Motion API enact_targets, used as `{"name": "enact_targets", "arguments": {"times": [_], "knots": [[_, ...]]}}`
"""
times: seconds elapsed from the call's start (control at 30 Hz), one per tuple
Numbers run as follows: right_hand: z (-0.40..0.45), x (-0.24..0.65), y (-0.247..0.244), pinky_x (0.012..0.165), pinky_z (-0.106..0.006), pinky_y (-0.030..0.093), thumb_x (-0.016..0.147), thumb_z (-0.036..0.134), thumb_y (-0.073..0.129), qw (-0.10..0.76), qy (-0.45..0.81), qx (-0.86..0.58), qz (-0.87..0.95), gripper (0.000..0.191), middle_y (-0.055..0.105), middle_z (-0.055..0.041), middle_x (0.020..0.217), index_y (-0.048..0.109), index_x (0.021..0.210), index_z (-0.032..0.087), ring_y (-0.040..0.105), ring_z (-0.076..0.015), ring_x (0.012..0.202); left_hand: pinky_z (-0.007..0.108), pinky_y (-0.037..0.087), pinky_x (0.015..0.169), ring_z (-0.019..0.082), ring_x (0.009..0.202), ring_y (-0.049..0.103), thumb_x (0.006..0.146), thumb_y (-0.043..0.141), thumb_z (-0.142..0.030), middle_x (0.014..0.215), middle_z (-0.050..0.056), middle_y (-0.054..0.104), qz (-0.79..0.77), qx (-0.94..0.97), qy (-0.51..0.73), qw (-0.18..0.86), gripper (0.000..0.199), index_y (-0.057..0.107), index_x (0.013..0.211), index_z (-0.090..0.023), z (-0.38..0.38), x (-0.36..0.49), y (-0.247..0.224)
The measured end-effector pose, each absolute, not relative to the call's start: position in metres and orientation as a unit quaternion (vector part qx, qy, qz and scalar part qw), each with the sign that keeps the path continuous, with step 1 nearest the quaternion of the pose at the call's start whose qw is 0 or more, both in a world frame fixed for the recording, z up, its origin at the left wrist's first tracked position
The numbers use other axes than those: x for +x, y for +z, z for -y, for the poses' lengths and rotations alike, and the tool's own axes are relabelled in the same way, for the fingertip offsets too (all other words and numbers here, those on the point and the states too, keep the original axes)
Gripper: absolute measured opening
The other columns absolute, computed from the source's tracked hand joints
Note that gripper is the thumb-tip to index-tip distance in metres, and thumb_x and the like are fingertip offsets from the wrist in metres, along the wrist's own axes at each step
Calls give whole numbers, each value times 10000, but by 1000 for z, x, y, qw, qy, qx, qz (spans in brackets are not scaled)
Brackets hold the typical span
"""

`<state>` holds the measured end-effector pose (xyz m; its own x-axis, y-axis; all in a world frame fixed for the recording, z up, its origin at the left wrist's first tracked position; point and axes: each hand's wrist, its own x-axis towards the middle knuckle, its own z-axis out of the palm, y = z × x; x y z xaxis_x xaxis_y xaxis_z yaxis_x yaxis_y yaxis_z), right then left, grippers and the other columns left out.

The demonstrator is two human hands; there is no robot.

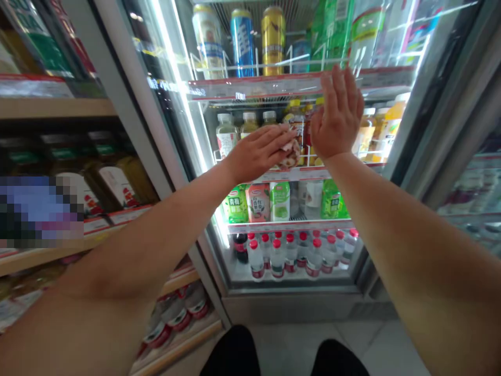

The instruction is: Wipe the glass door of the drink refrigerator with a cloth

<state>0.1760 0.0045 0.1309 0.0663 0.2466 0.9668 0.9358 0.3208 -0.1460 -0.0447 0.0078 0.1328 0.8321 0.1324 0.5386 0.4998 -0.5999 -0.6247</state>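
Observation:
My left hand (260, 152) reaches to the glass door (211, 209) of a drinks fridge. Its fingers are stretched together over a crumpled brown-and-white cloth (290, 155), held against the pane; part of the cloth is hidden under the fingers. Higher and to the right, my right hand (338, 117) is raised with its palm towards the glass and its fingers extended, holding nothing. Whether its whole palm touches the pane I cannot tell. Behind the glass near both hands stand bottles with yellow caps (294, 103).
Inside the fridge are beer cans (273, 42), green cartons (279, 201) and red-capped water bottles (277, 258). On the left, an open wooden shelf (58, 108) carries dark bottles. A metal door frame (438, 109) runs along the right. My knees (230, 352) show above the tiled floor (287, 344).

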Motion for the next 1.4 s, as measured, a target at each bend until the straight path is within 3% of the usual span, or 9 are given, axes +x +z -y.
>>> {"name": "enact_targets", "arguments": {"times": [0.1, 0.27, 0.47, 0.63, 0.77, 0.9, 1.07, 1.23, 1.4], "knots": [[-4, 176, 131, 1312, -543, 146, 961, 262, 319, 540, -313, -493, 606, 663, 253, 183, 1651, 223, 1586, 461, 114, -153, 1589, 535, 316, 1269, 201, 1531, 310, 1115, 260, -336, 1615, -16, 415, 205, -842, -241, 437, 403, 579, 1349, -257, -12, -57, 150], [-10, 179, 128, 1314, -526, 169, 961, 254, 347, 552, -332, -464, 608, 640, 241, 104, 1681, 292, 1592, 346, 146, -186, 1587, 582, 289, 1265, 211, 1548, 260, 1097, 297, -343, 1642, 5, 356, 274, -730, -402, 480, 419, 518, 1442, -255, -22, -81, 158], [-11, 180, 128, 1296, -566, 189, 973, 279, 308, 553, -323, -458, 616, 629, 246, 120, 1676, 278, 1594, 375, 115, -192, 1592, 538, 329, 1267, 198, 1530, 310, 1110, 282, -337, 1597, -52, 433, 209, -858, -236, 405, 388, 613, 1308, -293, -12, -80, 140], [-12, 181, 127, 1293, -526, 194, 958, 269, 334, 548, -357, -460, 601, 632, 238, 91, 1677, 304, 1587, 321, 161, -167, 1583, 620, 241, 1279, 234, 1553, 245, 1096, 302, -366, 1651, -60, 310, 265, -775, -372, 437, 402, 510, 1435, -310, -24, -95, 155], [-11, 180, 127, 1301, -512, 175, 966, 281, 328, 552, -335, -466, 605, 622, 219, 154, 1671, 283, 1577, 389, 145, -152, 1584, 541, 336, 1263, 213, 1543, 281, 1101, 296, -292, 1598, -1, 441, 232, -790, -326, 464, 384, 591, 1343, -259, -19, -87, 127], [-11, 180, 127, 1303, -513, 163, 977, 269, 334, 565, -329, -442, 615, 603, 248, 99, 1678, 316, 1577, 327, 154, -187, 1586, 470, 394, 1242, 181, 1503, 367, 1109, 316, -280, 1549, -49, 513, 152, -861, -189, 447, 343, 598, 1304, -303, -13, -78, 125], [-16, 182, 128, 1290, -526, 206, 966, 236, 358, 552, -367, -443, 604, 605, 319, -32, 1668, 366, 1568, 180, 207, -230, 1576, 596, 339, 1230, 281, 1521, 335, 1098, 334, -296, 1594, 59, 452, 191, -793, -347, 463, 368, 565, 1378, -232, -25, -75, 149], [-18, 183, 128, 1290, -551, 198, 983, 246, 340, 550, -355, -449, 608, 604, 285, 53, 1677, 316, 1582, 316, 172, -210, 1584, 504, 380, 1223, 249, 1506, 371, 1090, 360, -218, 1541, 57, 524, 116, -818, -297, 479, 350, 585, 1358, -215, -25, -56, 124], [-18, 183, 128, 1289, -518, 202, 986, 235, 334, 544, -375, -449, 602, 591, 301, -21, 1676, 348, 1576, 200, 181, -208, 1582, 457, 408, 1210, 215, 1473, 426, 1101, 359, -222, 1541, 12, 525, 79, -843, -212, 488, 342, 601, 1342, -237, -23, -46, 136]]}}
